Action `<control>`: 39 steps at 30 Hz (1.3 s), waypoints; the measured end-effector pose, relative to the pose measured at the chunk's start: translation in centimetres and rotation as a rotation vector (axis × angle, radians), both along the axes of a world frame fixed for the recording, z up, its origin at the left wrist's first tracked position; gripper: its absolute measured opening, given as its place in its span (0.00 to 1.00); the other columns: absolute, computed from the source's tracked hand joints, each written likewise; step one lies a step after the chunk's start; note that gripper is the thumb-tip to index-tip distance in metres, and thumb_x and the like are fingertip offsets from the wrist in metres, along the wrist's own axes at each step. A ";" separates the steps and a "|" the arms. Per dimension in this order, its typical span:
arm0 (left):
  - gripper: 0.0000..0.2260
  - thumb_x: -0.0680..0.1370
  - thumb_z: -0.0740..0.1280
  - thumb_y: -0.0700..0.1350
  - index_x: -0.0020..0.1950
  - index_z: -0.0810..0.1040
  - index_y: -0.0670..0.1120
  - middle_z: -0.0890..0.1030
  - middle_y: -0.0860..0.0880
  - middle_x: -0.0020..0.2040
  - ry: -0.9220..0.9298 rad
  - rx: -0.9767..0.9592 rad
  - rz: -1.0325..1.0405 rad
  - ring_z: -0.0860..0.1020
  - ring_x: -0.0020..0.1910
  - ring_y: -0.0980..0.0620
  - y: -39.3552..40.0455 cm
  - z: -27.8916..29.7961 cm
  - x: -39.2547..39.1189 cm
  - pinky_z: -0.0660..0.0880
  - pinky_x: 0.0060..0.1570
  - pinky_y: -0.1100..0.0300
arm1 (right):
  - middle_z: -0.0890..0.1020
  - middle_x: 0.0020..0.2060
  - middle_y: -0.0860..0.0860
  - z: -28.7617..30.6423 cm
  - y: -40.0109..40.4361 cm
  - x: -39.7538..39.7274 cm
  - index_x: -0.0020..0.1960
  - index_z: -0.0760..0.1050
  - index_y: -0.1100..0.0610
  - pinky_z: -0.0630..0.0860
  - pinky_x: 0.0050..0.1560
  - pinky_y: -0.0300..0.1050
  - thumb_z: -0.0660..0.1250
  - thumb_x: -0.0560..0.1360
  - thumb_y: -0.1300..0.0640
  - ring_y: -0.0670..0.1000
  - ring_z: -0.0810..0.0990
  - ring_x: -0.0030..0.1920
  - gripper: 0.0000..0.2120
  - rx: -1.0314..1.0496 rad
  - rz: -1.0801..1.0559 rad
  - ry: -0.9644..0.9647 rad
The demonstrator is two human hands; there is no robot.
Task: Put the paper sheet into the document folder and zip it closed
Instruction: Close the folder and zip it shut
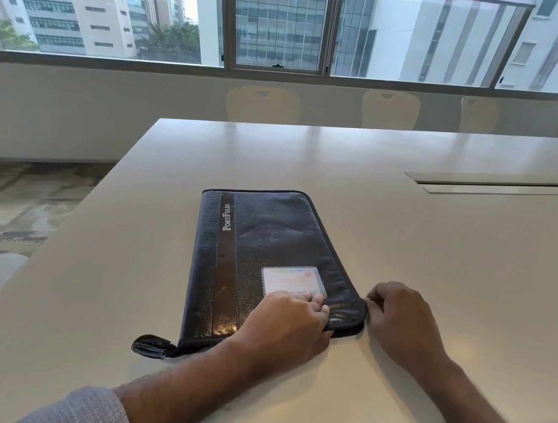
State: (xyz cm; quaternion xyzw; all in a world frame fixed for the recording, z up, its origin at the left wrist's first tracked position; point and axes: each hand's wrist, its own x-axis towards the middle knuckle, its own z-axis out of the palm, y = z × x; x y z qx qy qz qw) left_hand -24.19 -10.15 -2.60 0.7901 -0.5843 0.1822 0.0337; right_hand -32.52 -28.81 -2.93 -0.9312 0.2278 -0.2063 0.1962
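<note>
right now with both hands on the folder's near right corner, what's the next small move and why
Probably keep the left hand pressing the document folder flat while the right hand, which seems to pinch a zipper pull at the near right corner, draws it along the edge. The folder lies shut on the table with no paper showing, so zipping looks like what is left. Which stretch is unzipped I cannot tell.

"PortFolio" in pale capitals, running lengthwise along brown strip point(225, 240) at 9 o'clock side of document folder point(277, 245); card in clear window pocket point(292, 280) printed, too blurred to read.
</note>
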 end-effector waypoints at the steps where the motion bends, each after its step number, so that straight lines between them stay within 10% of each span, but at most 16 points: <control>1: 0.15 0.77 0.65 0.51 0.55 0.84 0.43 0.84 0.46 0.56 -0.004 -0.002 0.002 0.83 0.54 0.50 0.0 -0.1 0.0 0.81 0.49 0.56 | 0.79 0.33 0.47 0.0 -0.2 0.1 0.35 0.78 0.55 0.72 0.36 0.46 0.68 0.72 0.59 0.51 0.76 0.36 0.07 0.001 0.006 0.005; 39: 0.12 0.73 0.73 0.50 0.49 0.86 0.44 0.86 0.46 0.51 -0.017 -0.220 -0.031 0.84 0.50 0.53 0.1 -1.3 -0.2 0.80 0.49 0.59 | 0.84 0.38 0.52 0.3 -3.0 6.5 0.36 0.80 0.57 0.69 0.38 0.43 0.72 0.73 0.55 0.54 0.79 0.38 0.08 -0.067 0.067 0.007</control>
